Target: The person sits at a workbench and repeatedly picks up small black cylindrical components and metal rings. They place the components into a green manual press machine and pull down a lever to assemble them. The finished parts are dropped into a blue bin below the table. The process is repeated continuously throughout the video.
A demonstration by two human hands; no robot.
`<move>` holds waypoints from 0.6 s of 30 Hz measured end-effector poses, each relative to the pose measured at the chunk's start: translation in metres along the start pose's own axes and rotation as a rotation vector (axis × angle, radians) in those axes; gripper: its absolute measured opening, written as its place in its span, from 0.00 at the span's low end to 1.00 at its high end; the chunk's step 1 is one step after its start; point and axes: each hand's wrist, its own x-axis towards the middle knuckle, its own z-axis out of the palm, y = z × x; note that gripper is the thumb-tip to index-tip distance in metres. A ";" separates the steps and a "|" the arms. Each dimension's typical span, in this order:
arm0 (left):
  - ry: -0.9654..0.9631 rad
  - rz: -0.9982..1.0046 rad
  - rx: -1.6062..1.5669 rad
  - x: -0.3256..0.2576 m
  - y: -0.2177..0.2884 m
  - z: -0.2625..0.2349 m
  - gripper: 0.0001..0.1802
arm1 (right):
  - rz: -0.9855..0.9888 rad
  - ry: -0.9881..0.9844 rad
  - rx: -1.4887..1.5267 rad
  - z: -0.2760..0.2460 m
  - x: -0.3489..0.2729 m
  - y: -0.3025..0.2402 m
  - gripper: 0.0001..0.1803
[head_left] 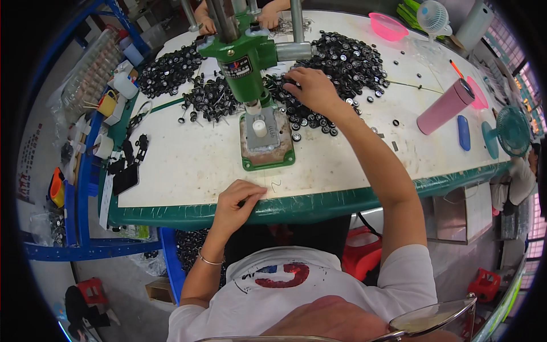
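My right hand (312, 90) reaches out over a heap of small black round parts (347, 60) to the right of a green hand press (250, 62), fingers curled down into the pile; whether it holds one is hidden. My left hand (236, 199) rests at the near edge of the white worktable (188, 165), fingertips pinched together by a small bent wire (276, 184). The press base (266, 142) carries a white stud at its centre. More black parts (171, 71) and black pins (211, 100) lie left of the press.
A pink tumbler (445, 106), blue case (464, 132) and teal fan (507, 132) stand at the right. A pink bowl (387, 25) and white fan (433, 17) sit far back. Another person's hands (268, 20) work across the table. Tape rolls and black brackets (125, 165) crowd the left edge.
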 end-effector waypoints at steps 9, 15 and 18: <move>0.077 -0.185 0.011 0.001 0.003 0.000 0.07 | -0.123 0.149 -0.185 0.056 0.002 0.000 0.16; 0.223 -0.202 -0.152 0.004 0.004 -0.022 0.06 | -0.189 0.181 -0.134 0.043 -0.017 -0.010 0.13; 0.345 -0.163 -0.073 0.018 -0.011 -0.056 0.07 | -0.167 0.107 -0.132 0.036 -0.018 -0.016 0.13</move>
